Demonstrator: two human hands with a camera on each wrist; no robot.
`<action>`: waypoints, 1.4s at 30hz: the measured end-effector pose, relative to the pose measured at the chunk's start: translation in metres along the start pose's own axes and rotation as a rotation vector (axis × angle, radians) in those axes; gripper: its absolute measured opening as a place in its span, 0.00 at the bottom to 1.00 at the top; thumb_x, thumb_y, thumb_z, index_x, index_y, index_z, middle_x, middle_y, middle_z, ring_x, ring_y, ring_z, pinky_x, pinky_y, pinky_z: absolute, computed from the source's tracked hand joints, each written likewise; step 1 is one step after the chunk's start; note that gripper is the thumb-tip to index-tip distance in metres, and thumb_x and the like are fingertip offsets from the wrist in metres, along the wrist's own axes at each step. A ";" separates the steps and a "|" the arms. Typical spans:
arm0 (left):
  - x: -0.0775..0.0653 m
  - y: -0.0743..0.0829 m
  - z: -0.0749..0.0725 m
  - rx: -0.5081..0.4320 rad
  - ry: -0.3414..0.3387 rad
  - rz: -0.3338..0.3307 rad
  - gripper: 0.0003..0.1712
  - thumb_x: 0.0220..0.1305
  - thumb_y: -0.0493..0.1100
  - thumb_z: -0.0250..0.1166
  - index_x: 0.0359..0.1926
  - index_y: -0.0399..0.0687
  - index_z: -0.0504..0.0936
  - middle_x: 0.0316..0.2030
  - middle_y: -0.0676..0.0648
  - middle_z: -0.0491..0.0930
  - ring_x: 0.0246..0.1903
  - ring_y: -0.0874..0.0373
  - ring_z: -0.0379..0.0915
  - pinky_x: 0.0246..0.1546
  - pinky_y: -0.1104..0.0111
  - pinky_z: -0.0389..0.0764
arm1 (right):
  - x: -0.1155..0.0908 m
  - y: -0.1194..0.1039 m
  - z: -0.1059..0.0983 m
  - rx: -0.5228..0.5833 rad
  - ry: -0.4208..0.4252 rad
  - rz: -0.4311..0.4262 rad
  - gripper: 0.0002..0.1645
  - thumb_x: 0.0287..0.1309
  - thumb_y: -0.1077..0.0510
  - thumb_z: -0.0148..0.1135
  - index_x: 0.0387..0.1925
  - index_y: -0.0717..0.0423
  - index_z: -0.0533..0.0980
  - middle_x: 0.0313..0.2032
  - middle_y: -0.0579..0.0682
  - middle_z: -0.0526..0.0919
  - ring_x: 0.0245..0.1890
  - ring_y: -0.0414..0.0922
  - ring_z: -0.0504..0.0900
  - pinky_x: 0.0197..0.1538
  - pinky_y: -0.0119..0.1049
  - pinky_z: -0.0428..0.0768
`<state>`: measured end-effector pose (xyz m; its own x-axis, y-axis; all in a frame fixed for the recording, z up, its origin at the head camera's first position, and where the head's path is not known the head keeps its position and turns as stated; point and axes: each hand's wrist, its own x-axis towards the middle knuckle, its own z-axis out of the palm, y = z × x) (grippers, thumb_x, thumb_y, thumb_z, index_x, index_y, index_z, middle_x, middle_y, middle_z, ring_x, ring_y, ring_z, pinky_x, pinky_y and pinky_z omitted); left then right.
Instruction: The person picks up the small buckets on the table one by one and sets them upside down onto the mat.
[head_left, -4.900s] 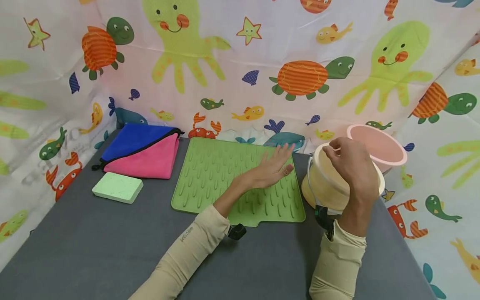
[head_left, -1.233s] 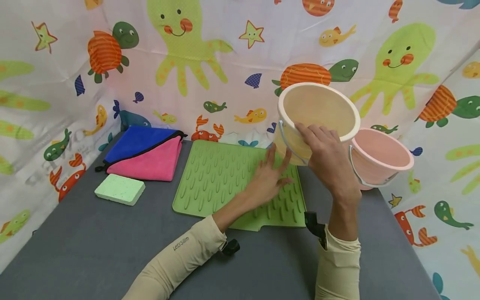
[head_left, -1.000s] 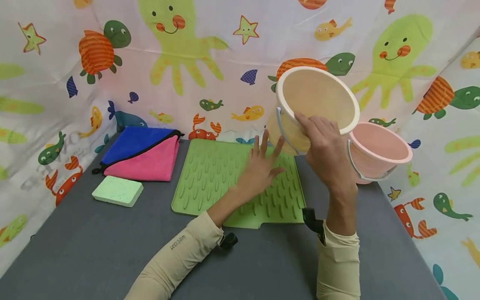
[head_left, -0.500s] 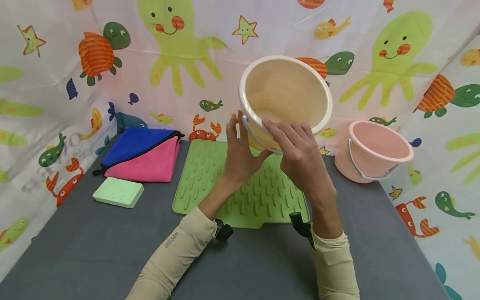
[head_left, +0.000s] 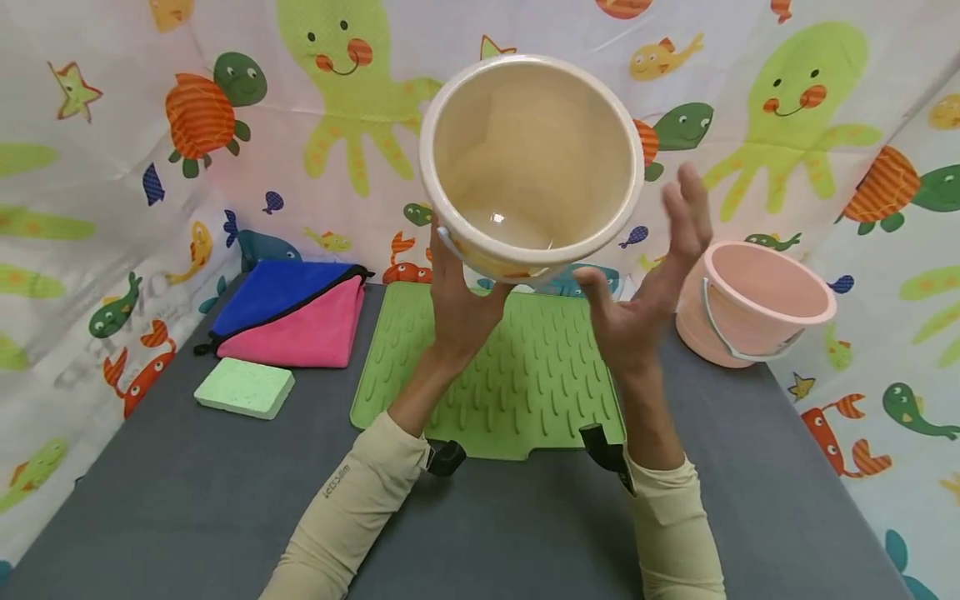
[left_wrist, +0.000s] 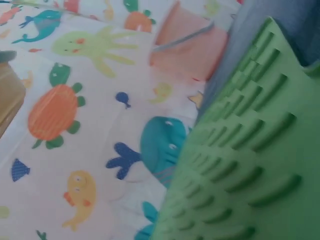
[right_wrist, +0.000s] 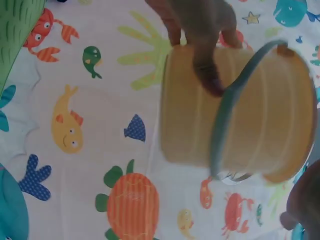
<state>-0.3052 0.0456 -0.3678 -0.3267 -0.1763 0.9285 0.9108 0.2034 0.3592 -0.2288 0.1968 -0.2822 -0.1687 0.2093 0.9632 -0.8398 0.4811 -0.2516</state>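
Cream bucket [head_left: 532,158] up in air, mouth tilted toward me, toward far edge of tabletop [head_left: 525,533]. My left grip [head_left: 462,315] closed round lower side, thumb on wall; right grip [head_left: 637,323] spread wide, holding nothing, just beside it. Lifting done; setting down, I judge, remains. Green mat [head_left: 517,375] near far edge; pink bucket [head_left: 718,323], far right corner; folded cloth [head_left: 300,333], far left corner; sponge [head_left: 245,388], left edge. Left sleeve [head_left: 356,500] print seems to read "LetsSlim".

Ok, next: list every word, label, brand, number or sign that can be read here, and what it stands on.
"LetsSlim", small, as best it reads: left sleeve.
Pink bucket: small mark beneath the rim, too small to read.
Cream bucket: nothing readable.
No other readable text.
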 end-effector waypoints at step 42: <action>0.069 0.016 -0.084 -0.377 -0.441 -0.120 0.61 0.73 0.61 0.62 0.82 0.32 0.32 0.85 0.39 0.42 0.79 0.51 0.56 0.80 0.56 0.60 | 0.001 0.026 -0.003 0.514 -0.457 0.374 0.48 0.59 0.39 0.73 0.66 0.62 0.61 0.62 0.52 0.80 0.63 0.50 0.82 0.70 0.40 0.77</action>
<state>-0.2921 -0.0443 -0.3061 -0.4332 0.2560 0.8642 0.8615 -0.1642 0.4804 -0.2489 0.2119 -0.2884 -0.5899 -0.1448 0.7944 -0.7999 -0.0300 -0.5994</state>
